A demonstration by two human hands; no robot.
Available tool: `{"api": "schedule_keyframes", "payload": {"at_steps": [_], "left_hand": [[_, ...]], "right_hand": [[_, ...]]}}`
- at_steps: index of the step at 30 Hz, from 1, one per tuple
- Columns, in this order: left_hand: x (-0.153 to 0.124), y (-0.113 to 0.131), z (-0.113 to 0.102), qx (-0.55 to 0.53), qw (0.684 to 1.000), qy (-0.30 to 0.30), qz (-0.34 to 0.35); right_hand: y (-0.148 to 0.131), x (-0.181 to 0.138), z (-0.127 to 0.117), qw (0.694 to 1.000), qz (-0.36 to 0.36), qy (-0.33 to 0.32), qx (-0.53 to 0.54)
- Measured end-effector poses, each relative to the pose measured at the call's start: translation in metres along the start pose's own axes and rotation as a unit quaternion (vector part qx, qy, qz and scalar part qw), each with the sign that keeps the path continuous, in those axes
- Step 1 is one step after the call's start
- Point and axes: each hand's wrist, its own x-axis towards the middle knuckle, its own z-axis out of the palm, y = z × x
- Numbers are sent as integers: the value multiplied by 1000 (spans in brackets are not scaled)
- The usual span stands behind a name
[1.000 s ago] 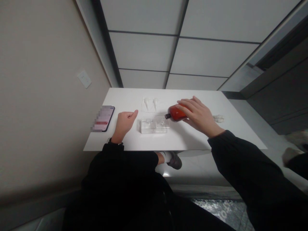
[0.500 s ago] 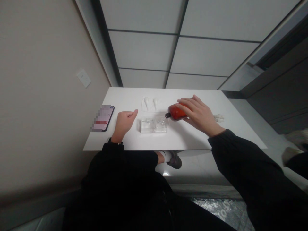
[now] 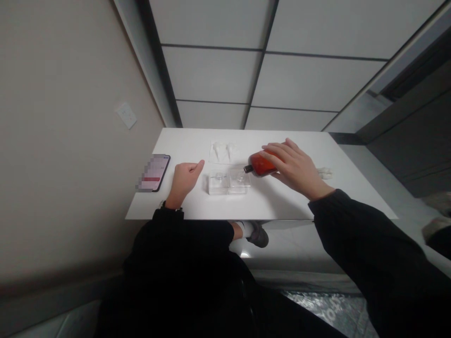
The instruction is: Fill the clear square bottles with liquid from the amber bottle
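My right hand (image 3: 294, 169) is wrapped round a bottle of reddish-amber liquid (image 3: 261, 164). The bottle is tipped nearly on its side, its dark neck (image 3: 248, 169) pointing left over the right part of a clear two-part box (image 3: 219, 185). Whether liquid is flowing out, I cannot tell. Left of the box, my left hand (image 3: 186, 180) is closed with the thumb sticking out; its palm is hidden, so anything inside it does not show. Behind the box, two small white pieces with narrow tips (image 3: 223, 151) lie on a clear sheet or bag.
A phone (image 3: 155, 173) lies at the left edge of the white table (image 3: 197, 209). A crumpled white item (image 3: 324, 173) is partly hidden behind my right hand. The wall (image 3: 77, 141) rises on the left, and pale panels (image 3: 211, 75) stand behind the table.
The whole view has shifted slightly. Both hands, the bottle and the box keep nearly the same positions relative to one another.
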Motion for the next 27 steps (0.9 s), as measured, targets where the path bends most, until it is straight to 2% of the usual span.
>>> {"api": "schedule_keyframes", "payload": {"at_steps": [14, 27], "left_hand": [[-1, 4, -1, 3, 1000, -3, -8], [1, 0, 0, 0, 1000, -4, -6]], "right_hand": [[-1, 0, 1, 999, 26, -14, 41], [0, 1, -1, 999, 15, -17, 24]]}}
